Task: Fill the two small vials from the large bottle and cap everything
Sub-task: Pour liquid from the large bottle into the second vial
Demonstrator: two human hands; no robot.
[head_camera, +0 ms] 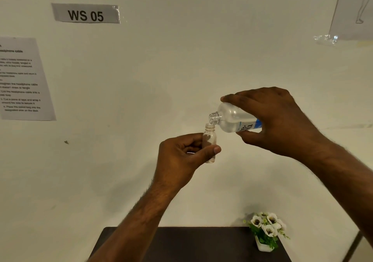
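Above the tabletop (201, 241), the right hand (282, 120) gripped the tilted large bottle (232, 118), mouth over the vial (210, 140) pinched upright in the left hand (181, 156); a wobble could spill water past its narrow neck.

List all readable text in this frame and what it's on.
"WS 05": taped sign on the wall.
"headphone cable": heading fragment on the printed sheet, cut off at the left edge; a few more words such as "tape" show, the rest of the body text is too blurred to quote.
Bottle label, gripped by the right hand: partial letters only, brand not readable.
Vial in the left hand: no text.
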